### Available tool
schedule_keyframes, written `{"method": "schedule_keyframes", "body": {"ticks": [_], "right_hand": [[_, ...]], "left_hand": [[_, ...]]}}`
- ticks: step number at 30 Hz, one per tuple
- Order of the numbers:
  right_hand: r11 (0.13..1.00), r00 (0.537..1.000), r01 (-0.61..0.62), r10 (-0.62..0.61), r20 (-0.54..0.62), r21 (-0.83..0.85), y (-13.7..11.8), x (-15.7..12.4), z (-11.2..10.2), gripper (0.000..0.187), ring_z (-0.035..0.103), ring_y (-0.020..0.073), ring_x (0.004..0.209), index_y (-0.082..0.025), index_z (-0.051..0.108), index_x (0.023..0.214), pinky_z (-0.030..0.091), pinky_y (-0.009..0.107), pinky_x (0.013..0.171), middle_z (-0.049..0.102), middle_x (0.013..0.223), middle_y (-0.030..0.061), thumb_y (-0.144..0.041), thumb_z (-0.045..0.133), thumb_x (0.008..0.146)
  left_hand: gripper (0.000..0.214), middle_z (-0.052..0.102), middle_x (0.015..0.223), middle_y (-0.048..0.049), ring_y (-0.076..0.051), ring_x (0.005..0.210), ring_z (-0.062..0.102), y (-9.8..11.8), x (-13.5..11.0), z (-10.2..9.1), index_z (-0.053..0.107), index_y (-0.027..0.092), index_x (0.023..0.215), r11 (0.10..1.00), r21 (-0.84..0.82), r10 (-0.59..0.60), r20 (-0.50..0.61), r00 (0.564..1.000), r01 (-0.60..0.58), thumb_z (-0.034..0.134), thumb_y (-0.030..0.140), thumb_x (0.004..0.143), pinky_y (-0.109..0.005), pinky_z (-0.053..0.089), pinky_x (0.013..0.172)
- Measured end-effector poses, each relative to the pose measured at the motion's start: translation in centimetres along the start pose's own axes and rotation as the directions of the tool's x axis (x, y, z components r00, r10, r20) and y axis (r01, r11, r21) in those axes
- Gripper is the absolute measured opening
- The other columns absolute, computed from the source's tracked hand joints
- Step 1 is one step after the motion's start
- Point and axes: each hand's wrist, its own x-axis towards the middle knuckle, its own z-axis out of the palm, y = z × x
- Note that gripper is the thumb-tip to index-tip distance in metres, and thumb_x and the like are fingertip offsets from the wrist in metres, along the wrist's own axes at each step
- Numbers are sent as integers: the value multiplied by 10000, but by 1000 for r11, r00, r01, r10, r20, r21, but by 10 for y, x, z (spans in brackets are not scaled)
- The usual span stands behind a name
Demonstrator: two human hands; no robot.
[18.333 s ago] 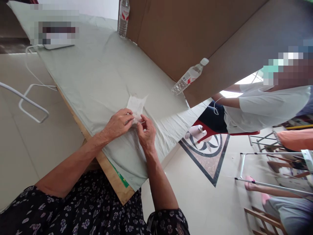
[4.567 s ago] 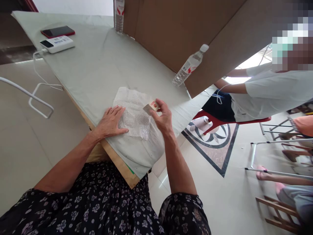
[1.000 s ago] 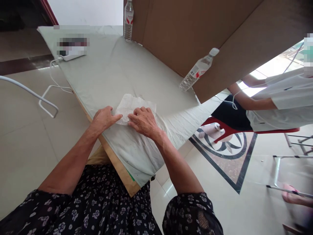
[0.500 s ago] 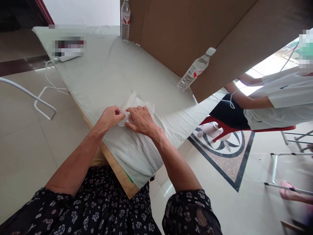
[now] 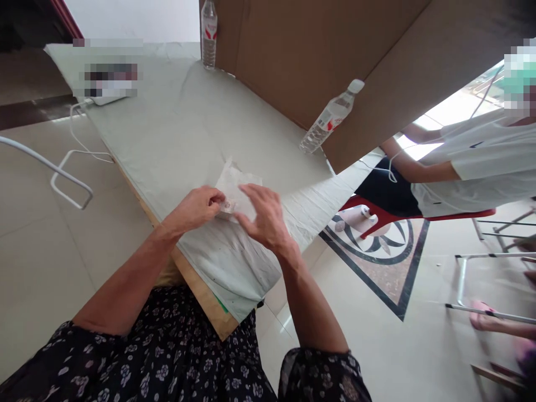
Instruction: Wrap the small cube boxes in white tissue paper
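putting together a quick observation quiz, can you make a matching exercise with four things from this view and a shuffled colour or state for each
Column one:
1. left hand
2. right hand
3. cardboard panel
4. cap of the nearer plastic bottle

Column two:
A. brown
B. spread open, thumb apart
C. white
D. curled in at the pale wrap

Right pairs: 1-D, 2-B, 3-A, 4-C
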Motion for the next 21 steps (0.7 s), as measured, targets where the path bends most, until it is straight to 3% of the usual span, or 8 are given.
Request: {"method": "schedule_keyframes", "body": {"ticks": [2,4,6,9,14,21], "right_hand": [[955,949,-282,292,-115,95,12,-21,-8,438,678,278,1096,-179,633,1308,494,465,999,720,1273,143,-395,606,928],[851,858,-499,511,-43,162,23,-36,-10,463,701,235,867,-165,644,1275,540,436,883,758,1125,121,-452,611,913],[773,793,-606,606,60,187,27,-41,-6,548,691,214,772,-157,625,1308,546,425,855,766,1046,100,-510,635,888],[734,758,-649,647,85,201,26,-33,9,690,705,244,851,-136,561,1400,530,429,897,754,1017,98,-572,647,871],[717,745,-642,667,-1,272,21,-17,33,824,678,283,935,-136,480,1466,523,419,876,714,992,103,-589,714,819],[757,804,-504,587,-94,415,11,-12,45,756,544,164,666,-152,432,1496,505,332,724,594,760,-42,-354,703,820]], "left_hand": [[284,708,1033,-92,-199,826,645,0,-2,7,744,177,931,992,121,53,-80,995,-43,550,351,817,-343,533,776],[278,687,1112,-105,-195,843,645,-1,-2,15,731,173,984,984,163,100,-127,987,-78,568,343,836,-339,535,791],[306,679,1159,-111,-190,852,645,-4,-1,20,713,163,1074,978,169,144,-146,979,-119,571,304,843,-339,541,818],[328,684,1171,-111,-183,831,638,-7,0,23,695,154,1137,971,184,178,-130,976,-152,575,279,859,-345,547,850],[255,691,1094,-106,-199,841,645,-5,-3,25,704,162,1077,956,248,182,-94,979,-155,551,272,905,-357,552,870],[275,698,1112,-133,-269,987,683,3,-6,28,711,154,1115,943,320,114,-70,991,-86,554,272,922,-393,559,902]]}}
